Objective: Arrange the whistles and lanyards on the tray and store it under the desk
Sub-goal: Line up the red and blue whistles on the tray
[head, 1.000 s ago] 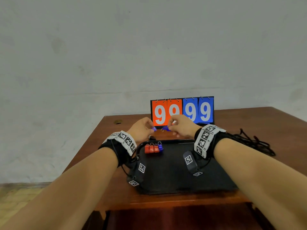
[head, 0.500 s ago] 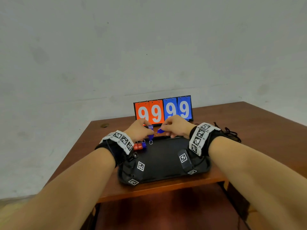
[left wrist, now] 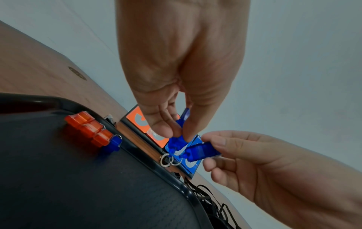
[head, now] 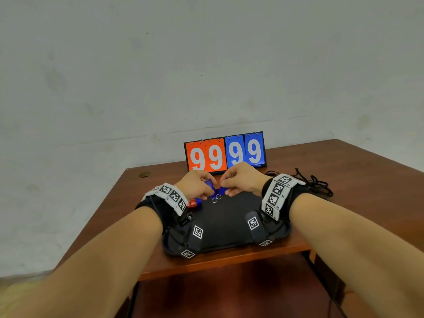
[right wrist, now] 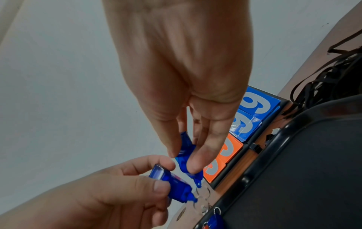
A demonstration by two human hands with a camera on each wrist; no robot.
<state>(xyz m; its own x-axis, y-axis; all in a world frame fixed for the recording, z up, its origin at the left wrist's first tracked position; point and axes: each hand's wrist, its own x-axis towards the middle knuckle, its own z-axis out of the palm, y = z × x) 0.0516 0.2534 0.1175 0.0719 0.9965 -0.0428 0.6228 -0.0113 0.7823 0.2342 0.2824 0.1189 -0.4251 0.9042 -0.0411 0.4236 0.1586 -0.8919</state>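
My left hand (head: 210, 191) pinches a blue whistle (left wrist: 179, 136) and my right hand (head: 226, 189) pinches another blue whistle (right wrist: 188, 156). Both are held close together just above the far edge of the black tray (head: 229, 226). Their metal rings (left wrist: 168, 160) hang side by side and overlap. Three orange whistles (left wrist: 88, 128) and one blue whistle (left wrist: 111, 145) lie in a row in the tray's far left corner. A tangle of black lanyards (head: 316, 184) lies on the desk to the right of the tray.
A flip scoreboard (head: 224, 152) reading 9999 stands behind the tray near the wall. The wooden desk (head: 355, 180) stretches to the right. The tray sits close to the desk's front edge (head: 218, 265), with dark space below.
My hands have come down from in front of the scoreboard to the tray's far edge. The two blue whistles are closer together, with their rings now overlapping. The head view has tilted up.
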